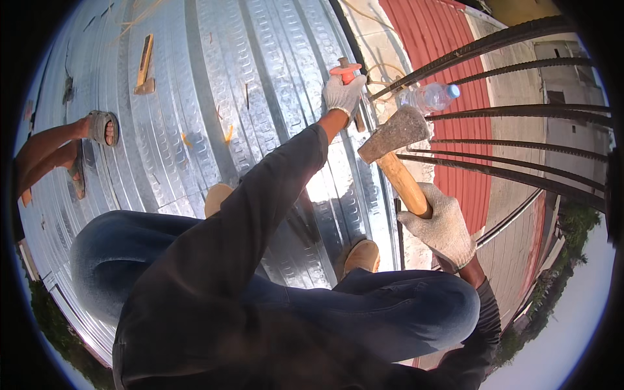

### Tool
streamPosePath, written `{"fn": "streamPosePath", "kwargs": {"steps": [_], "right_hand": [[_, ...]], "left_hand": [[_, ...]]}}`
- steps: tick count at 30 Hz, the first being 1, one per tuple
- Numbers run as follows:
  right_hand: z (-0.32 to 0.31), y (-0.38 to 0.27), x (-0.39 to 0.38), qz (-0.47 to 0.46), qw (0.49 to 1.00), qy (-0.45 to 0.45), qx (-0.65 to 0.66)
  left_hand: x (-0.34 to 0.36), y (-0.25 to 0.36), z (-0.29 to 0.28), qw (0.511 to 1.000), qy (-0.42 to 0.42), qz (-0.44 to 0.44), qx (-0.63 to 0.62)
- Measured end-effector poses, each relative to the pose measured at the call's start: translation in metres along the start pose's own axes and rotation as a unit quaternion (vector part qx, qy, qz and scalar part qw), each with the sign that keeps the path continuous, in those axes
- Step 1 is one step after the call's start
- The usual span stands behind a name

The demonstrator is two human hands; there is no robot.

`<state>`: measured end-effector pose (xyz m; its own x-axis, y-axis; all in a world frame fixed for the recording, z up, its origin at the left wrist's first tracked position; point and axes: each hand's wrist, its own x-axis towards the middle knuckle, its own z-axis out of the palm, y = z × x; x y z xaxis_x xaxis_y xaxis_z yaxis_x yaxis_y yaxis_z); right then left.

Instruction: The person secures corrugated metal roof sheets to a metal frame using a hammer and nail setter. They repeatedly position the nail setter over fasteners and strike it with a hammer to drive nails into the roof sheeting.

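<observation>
My gloved left hand (343, 97) is closed around a chisel with an orange-red hand guard (345, 69), held upright at the edge of the ribbed metal decking (273, 71). The chisel's struck end shows above the guard, and a bit of its shaft shows below my hand. In my gloved right hand (443, 226) is the wooden handle of a hatchet (404, 185). Its worn, dusty head (396, 133) is raised in the air, a short way right of and nearer than the chisel, not touching it.
Ribbed steel rebars (513, 112) jut out along the right. A clear plastic bottle (430, 97) with a blue cap lies beyond the hatchet head. Another wooden-handled tool (144, 86) lies on the decking at far left, near a person's sandalled foot (103, 129). Red corrugated sheeting (458, 188) lies beyond the edge.
</observation>
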<state>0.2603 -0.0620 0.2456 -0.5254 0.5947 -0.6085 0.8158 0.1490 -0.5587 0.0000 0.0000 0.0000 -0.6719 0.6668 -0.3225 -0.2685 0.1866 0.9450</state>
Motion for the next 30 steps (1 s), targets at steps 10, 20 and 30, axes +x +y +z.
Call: {"fn": "streamPosePath", "kwargs": {"steps": [10,20,30], "right_hand": [[-0.033,-0.251,0.097,-0.044,0.976,0.151,-0.153],[-0.009,-0.237,0.208,-0.038,0.959,0.081,-0.268],[-0.023,-0.199,0.224,-0.031,0.927,0.09,-0.362]], "left_hand": [[0.014,-0.02,0.002,0.995,0.01,-0.056,-0.079],[0.029,-0.037,0.004,0.992,0.049,-0.03,-0.109],[0.025,-0.037,0.003,0.995,0.047,-0.029,-0.078]]}}
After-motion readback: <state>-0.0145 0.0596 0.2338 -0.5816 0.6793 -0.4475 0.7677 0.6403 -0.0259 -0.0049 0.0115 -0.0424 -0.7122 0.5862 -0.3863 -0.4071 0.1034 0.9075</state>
